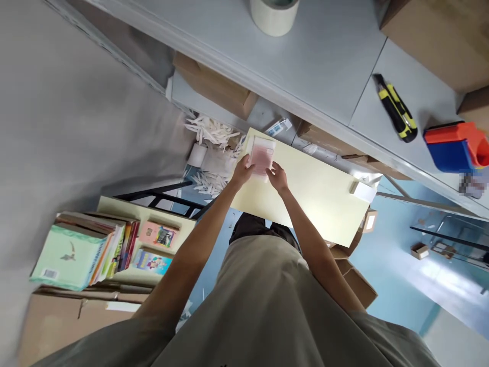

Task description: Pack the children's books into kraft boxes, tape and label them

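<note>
A flat, pink, translucent phone case (262, 157), seemingly in a clear plastic sleeve, is over the left part of a pale yellow board (317, 188). My left hand (243, 171) closes on its left edge, with the thumb on top. At the lower right edge, the fingers of my right hand (277, 177) pinch the same case. The fingertips beneath it are hidden.
A grey shelf (324, 66) crosses above the board, bearing a tape roll (274, 18), a yellow-black utility knife (395, 108) and a red-blue tape dispenser (453, 145). Books (72, 255) stand at left. A small white box (362, 191) sits on the board's right end.
</note>
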Demonstrator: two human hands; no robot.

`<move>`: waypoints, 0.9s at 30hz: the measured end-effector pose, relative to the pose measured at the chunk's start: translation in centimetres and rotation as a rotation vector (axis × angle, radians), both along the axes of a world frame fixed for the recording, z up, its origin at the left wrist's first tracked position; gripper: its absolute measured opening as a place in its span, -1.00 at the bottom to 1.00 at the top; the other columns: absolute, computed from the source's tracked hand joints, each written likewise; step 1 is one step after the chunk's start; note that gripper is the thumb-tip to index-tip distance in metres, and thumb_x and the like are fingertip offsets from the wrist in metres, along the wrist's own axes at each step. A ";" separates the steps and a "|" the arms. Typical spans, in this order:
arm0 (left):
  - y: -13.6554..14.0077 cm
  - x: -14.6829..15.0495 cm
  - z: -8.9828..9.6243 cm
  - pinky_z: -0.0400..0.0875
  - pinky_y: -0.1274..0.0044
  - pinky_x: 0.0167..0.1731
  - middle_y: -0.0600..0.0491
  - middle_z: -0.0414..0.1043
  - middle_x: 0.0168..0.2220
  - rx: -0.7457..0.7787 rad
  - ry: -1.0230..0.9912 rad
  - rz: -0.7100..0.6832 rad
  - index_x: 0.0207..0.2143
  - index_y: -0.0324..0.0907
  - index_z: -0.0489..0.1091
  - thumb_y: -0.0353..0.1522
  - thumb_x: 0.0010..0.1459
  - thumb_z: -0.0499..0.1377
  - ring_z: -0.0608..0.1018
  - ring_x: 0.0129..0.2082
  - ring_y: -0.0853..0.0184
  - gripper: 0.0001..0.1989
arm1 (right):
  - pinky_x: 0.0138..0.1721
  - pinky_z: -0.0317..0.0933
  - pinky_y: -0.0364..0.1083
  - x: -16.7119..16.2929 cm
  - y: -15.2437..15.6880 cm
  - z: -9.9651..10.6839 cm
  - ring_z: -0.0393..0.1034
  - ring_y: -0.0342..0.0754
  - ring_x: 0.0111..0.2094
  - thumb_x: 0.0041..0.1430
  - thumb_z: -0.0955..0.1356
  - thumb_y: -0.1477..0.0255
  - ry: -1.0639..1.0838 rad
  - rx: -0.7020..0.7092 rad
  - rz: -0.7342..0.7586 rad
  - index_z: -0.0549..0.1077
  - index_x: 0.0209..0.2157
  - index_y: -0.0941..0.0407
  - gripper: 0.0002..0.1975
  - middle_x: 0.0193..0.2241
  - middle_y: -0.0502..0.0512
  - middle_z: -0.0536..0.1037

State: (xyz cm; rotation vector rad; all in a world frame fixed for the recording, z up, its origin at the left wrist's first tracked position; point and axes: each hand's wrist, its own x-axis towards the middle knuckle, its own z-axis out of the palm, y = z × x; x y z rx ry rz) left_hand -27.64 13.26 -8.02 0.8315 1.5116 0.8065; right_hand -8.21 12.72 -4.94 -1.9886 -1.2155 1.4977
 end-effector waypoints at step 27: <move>-42.5 -0.4 13.0 0.47 -0.05 0.51 -0.29 0.64 0.41 0.041 -0.069 0.662 0.25 -0.14 0.62 -0.01 0.14 0.55 0.55 0.53 -0.27 -0.29 | 0.32 0.57 0.26 -2.3 -25.9 4.7 0.73 0.21 0.17 0.27 0.56 -0.04 0.382 -0.055 0.472 0.68 0.08 0.05 -0.47 0.15 0.30 0.80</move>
